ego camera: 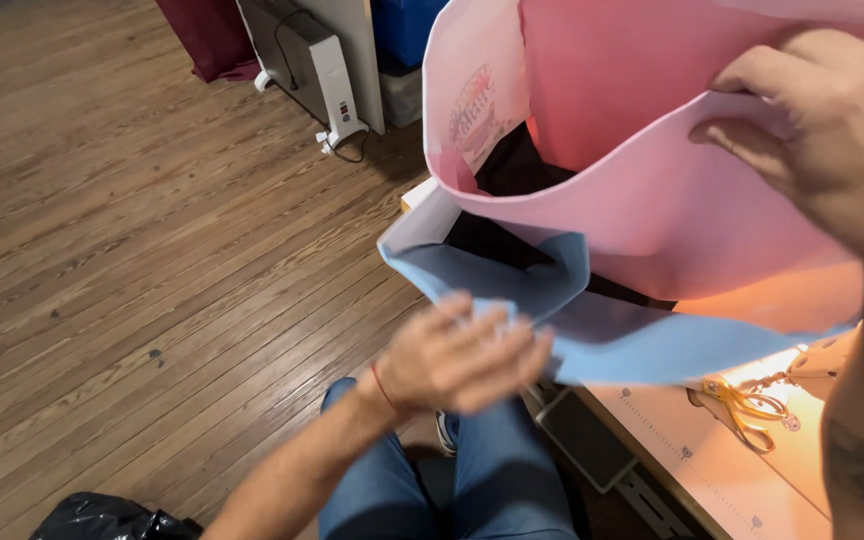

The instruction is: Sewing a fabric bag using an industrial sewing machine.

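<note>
Here, pink fabric (652,215) pinched under right fingers (742,140), left hand (457,360) below.

Worn wooden plank floor (122,230), brown, with dark knots and scuffs. At its far edge, a white panel heater (307,62) on small feet, cord trailing beside. Left of the heater, dark red cloth (210,38) hanging to the boards. Right of the heater, something blue (404,28), possibly a bin. Well nearer than the heater, bottom left, crumpled black plastic bag (107,520). Warm light far right.
</note>
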